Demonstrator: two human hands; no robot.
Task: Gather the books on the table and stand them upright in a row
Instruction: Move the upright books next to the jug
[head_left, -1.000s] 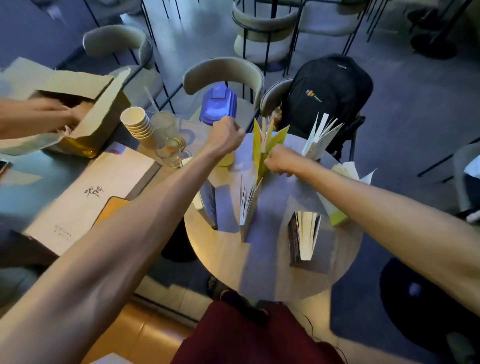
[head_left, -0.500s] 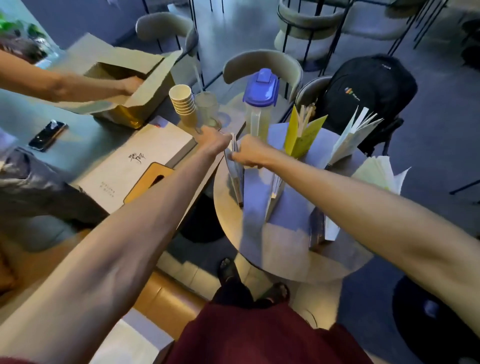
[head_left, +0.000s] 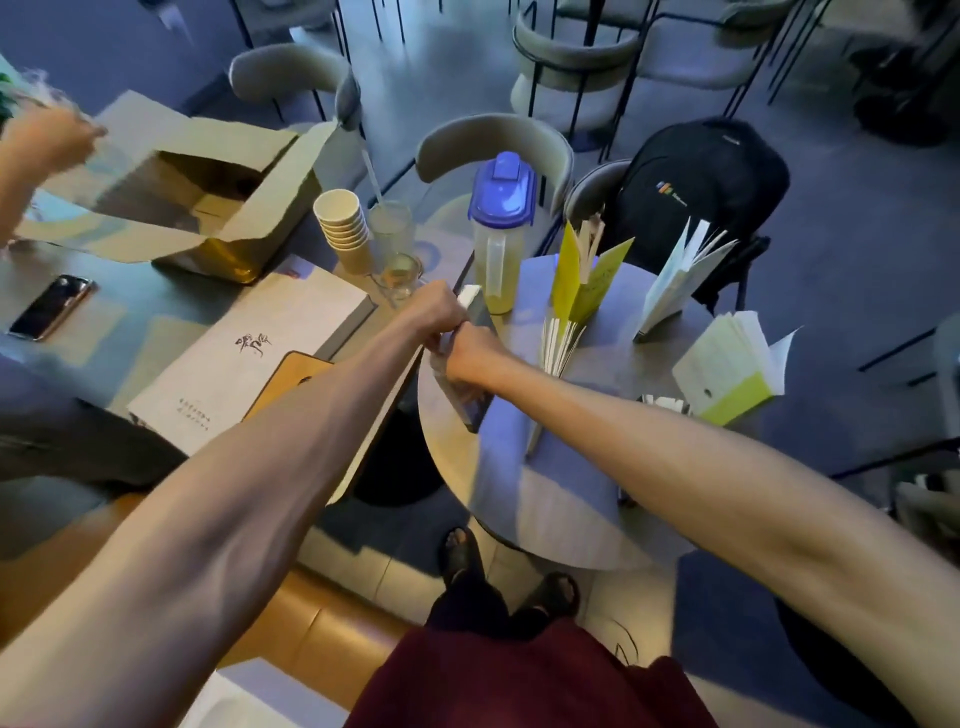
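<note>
Dark book (head_left: 475, 404) at the desk's (head_left: 550, 499) 9 o'clock edge.
We hold it with left hand (head_left: 438, 313) and right hand (head_left: 474, 355), fingers of both curled round its top.

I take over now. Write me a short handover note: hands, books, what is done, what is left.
Left hand: grips the dark book near its top.
Right hand: grips the same book, beside the left hand.
Books: dark book is at the table's left edge; yellow book, white book and green-edged book stand open, apart from each other.
Done: these books stand upright.
Left: bring them together in one row.
</note>
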